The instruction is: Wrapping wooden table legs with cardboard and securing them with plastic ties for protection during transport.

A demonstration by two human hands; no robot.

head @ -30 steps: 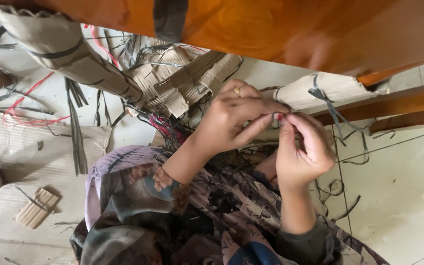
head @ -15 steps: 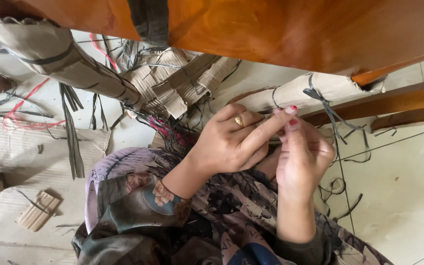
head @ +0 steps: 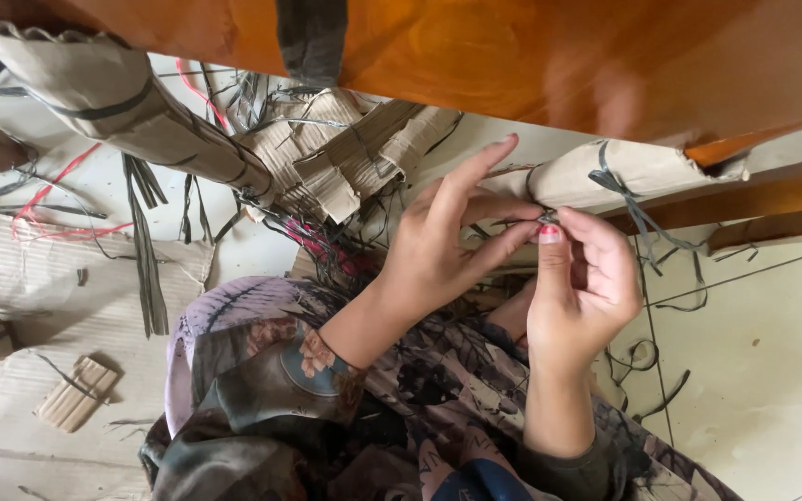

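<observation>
Head view looks down on my two hands, close together near the middle. My left hand [head: 433,255] comes up from my flowered sleeve [head: 290,371] at about seven o'clock. Its first finger [head: 475,167] sticks out long and straight toward one o'clock. Its thumb bends over to the right and meets my other hand. My right hand [head: 582,283] comes up from six o'clock, with the wrist straight and the fingers curled in. The thumb has a red nail [head: 549,232] and it points up.

Both thumbs and the fingers next to them pinch tight on the end of a thin grey strap [head: 546,217]. The bit I hold is so small that I cannot see its shape well. It sits right between my hands, touching the cardboard wrap [head: 642,167] just above, at twelve o'clock from my right hand.

That wrap is brown, ridged paper, rolled round a wooden bar [head: 772,190]. The bar is smooth, shiny and orange-brown. More grey strap hangs off the wrap in a loose, ribbon-like knot [head: 610,181].

At ten o'clock is another long roll of cardboard [head: 113,102] with a dark band round it. Torn, crinkly cardboard pieces [head: 345,153] sit at eleven o'clock. Flat grey strips [head: 146,250] and a red string [head: 48,209] lie on the floor at nine o'clock. Pale square tiles [head: 754,371] are at four o'clock.
</observation>
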